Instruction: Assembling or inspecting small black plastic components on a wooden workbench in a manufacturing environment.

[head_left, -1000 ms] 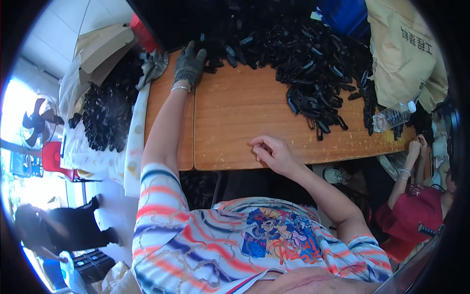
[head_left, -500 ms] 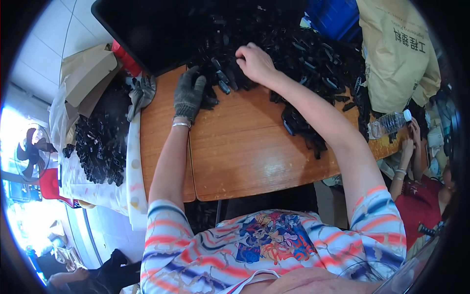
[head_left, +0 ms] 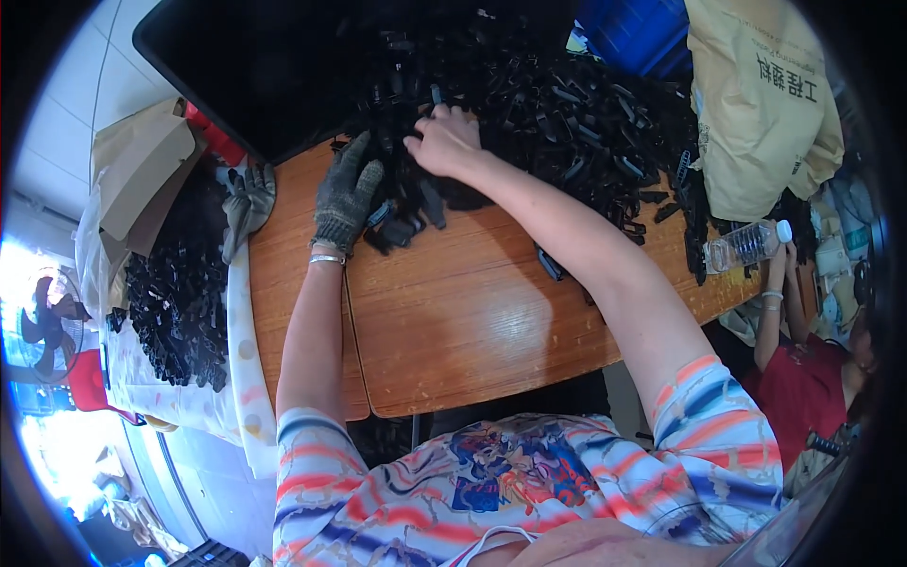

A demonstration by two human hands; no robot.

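My left hand [head_left: 347, 194], in a dark grey knitted glove, rests at the near left edge of a heap of small black plastic parts [head_left: 605, 142]. Its thumb and fingers are apart and nothing shows in them. A few loose parts [head_left: 402, 227] lie right beside it on the wooden table [head_left: 453, 331]. Bare and palm down, my right hand [head_left: 446, 144] reaches onto the near side of the heap. Its thumb stands away from the fingers, whose tips touch the parts; no held piece is visible.
A large black tray [head_left: 236, 113] stands at the far left. Left of the table are another black pile [head_left: 179, 283], a spare glove [head_left: 248, 203] and cardboard [head_left: 151, 180]. On the right are a paper sack [head_left: 756, 113], a plastic bottle [head_left: 746, 248] and a person in red [head_left: 803, 387].
My right hand has moved left and nearer, down onto the parts close to my left hand. Several parts have shifted toward me beside the glove. The whole view has shifted slightly.
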